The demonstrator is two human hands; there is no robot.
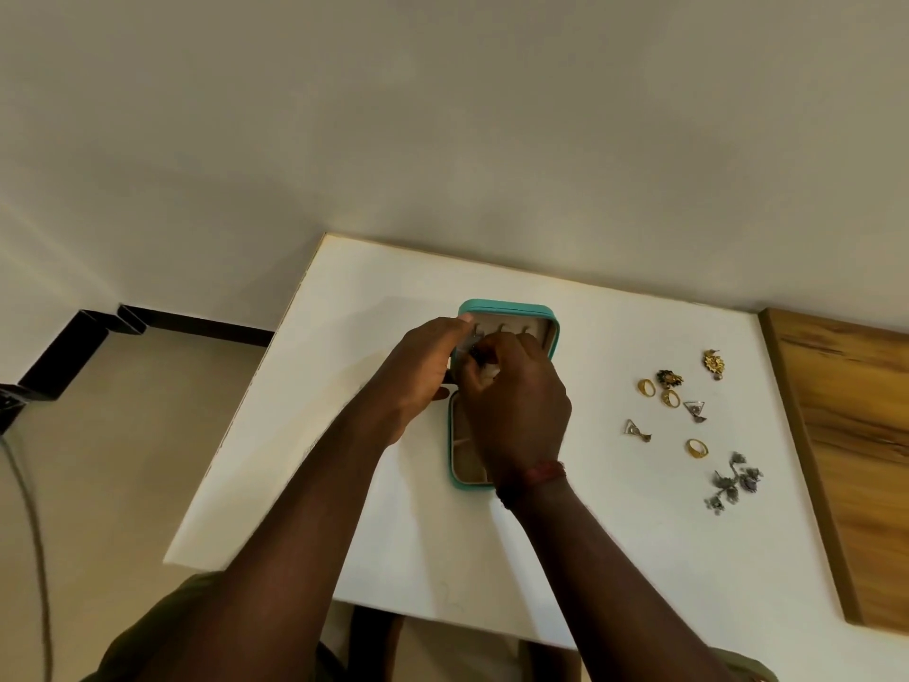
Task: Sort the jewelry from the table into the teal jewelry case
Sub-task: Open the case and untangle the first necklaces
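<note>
Your table (492, 558): smooth, matt white top. Your jewelry case (506, 307): teal shell, faint sheen; beige lining, soft and matt. Rings (697, 448): shiny gold-toned metal. Cluster earrings (733, 484): dull grey metal. Side panel (856, 435): smooth wood-grain. Your wristband (538, 477): red, looks like cloth thread.

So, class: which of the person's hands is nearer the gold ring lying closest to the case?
Right. The right hand is nearer the gold ring; the left hand sits beyond it.

White table (615, 558), wooden board (856, 460) at right, black baseboard (196, 321), beige wall (442, 115)
</note>
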